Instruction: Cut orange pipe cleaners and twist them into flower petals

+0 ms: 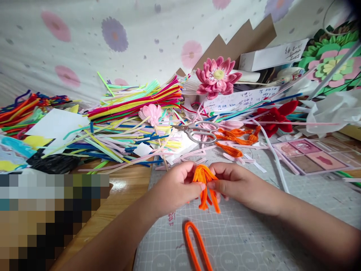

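Between both hands is a bunch of orange pipe cleaners (202, 174), gathered at the top with strands hanging down. My left hand (183, 184) pinches its left side, thumb in front. My right hand (232, 182) pinches the right side with thumb and fingers; some fingertips are hidden behind the bunch. Below the hands, a bent orange pipe cleaner loop (197, 246) lies on the grey cutting mat (254, 233). Just beyond the hands are scissors (194, 131) with grey handles and several orange looped petals (237, 137).
Piles of coloured pipe cleaners (135, 99) fill the back left. A pink pipe-cleaner flower (218, 75) stands at the back, near a red flower (278, 116). To the right lie a palette (316, 156) and crumpled white plastic (329, 113). Wooden table (126, 188) shows at left.
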### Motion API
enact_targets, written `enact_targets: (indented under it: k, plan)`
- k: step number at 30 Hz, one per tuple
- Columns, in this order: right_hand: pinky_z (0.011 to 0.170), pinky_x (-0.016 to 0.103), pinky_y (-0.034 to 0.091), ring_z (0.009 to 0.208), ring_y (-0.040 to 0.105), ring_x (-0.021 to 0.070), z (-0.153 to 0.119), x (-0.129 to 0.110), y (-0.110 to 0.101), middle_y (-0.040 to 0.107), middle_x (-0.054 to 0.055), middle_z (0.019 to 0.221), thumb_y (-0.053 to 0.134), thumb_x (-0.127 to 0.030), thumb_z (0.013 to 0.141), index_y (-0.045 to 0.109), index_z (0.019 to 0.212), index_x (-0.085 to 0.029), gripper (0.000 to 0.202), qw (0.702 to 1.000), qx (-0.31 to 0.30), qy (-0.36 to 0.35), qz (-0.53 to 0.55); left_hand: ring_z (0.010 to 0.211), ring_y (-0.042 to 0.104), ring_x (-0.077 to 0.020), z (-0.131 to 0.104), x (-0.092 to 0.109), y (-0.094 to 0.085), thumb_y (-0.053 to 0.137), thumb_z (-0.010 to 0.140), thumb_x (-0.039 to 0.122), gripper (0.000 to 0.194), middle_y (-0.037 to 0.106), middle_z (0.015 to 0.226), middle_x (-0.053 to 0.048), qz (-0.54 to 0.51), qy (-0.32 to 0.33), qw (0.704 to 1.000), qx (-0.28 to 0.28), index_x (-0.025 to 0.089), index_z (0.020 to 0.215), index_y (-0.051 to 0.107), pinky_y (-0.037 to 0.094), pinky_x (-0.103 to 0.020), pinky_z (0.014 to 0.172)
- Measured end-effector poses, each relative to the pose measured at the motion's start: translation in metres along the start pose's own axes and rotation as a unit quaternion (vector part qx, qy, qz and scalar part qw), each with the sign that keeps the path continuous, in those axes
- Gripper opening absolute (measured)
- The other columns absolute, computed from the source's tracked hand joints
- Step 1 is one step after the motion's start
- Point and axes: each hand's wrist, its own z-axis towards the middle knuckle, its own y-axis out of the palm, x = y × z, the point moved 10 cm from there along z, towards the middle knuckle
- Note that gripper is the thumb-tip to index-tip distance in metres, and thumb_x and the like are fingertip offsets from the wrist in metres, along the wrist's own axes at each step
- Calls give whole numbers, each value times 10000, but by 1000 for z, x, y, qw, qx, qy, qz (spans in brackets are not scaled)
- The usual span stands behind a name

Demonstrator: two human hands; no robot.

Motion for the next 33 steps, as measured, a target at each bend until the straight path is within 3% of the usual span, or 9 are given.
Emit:
enact_targets:
  k: [5,10,17,23,29,33]
  plan:
    - [505,196,356,529,437,76,0,1,8,474,-44,580,616,-332,709,471,695,-150,232,1000,-23,-1,-1,489,407,-69,-1,-3,-6,480,620,88,94,438,563,60,49,17,998,36,171,666,473,297,-188,437]
    - [487,197,335,527,408,77,0,0,2,451,-46,592,606,-369,713,456,704,-158,259,999,6,-18,-30,508,463,-86,0,-2,-9,532,620,145,78,487,582,46,-3,14,999,48,160,685,493,345,-202,465]
    - [528,217,369,597,452,103,0,-6,1,491,-16,684,538,-351,765,458,784,-163,206,997,15,-49,-56,491,417,-63,3,-5,-13,553,653,172,98,484,585,50,-5,24,998,59,146,741,518,311,-184,448]
    - [527,205,372,598,467,100,1,-4,0,505,-22,667,550,-225,738,474,733,-170,94,996,32,-42,-77,549,455,-74,3,0,-9,538,659,154,76,517,633,36,-2,42,998,56,146,735,538,356,-196,508]
    - [611,231,394,652,474,110,1,-3,12,483,-26,679,595,-253,701,481,711,-154,151,999,-42,-19,0,612,472,-103,-1,3,-6,546,675,182,62,510,667,23,37,56,996,57,158,713,503,383,-218,543]
    - [645,236,402,676,493,106,1,-1,13,501,-23,709,579,-231,725,491,756,-143,128,998,-52,-7,32,646,490,-110,-1,3,-4,567,677,187,84,528,699,19,19,57,997,40,162,733,510,406,-233,579]
